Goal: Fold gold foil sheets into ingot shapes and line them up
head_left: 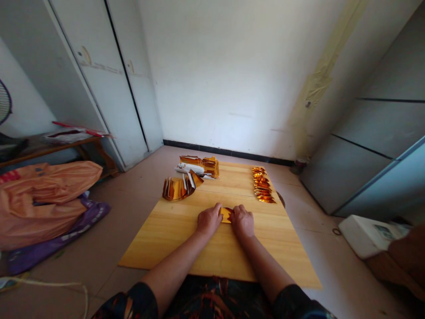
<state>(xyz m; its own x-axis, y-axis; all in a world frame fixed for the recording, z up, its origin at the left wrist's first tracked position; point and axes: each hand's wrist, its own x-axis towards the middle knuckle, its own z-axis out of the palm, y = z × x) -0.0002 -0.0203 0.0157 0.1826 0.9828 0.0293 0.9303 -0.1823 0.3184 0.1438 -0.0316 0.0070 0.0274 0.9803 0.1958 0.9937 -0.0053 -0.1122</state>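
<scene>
A small gold foil paper (226, 215) lies on the wooden board (212, 248) between my two hands. My left hand (208, 219) presses its left edge with curled fingers. My right hand (242, 221) covers its right edge the same way. Most of the paper is hidden under my fingers. Both forearms reach forward from the bottom of the view.
A row of folded gold foil pieces (262, 184) lies at the board's far right. A fanned stack of gold sheets (177, 187) and more packs (201, 166) sit at the far left. Orange bags (46, 195) lie on the floor left; a white box (368, 235) sits right.
</scene>
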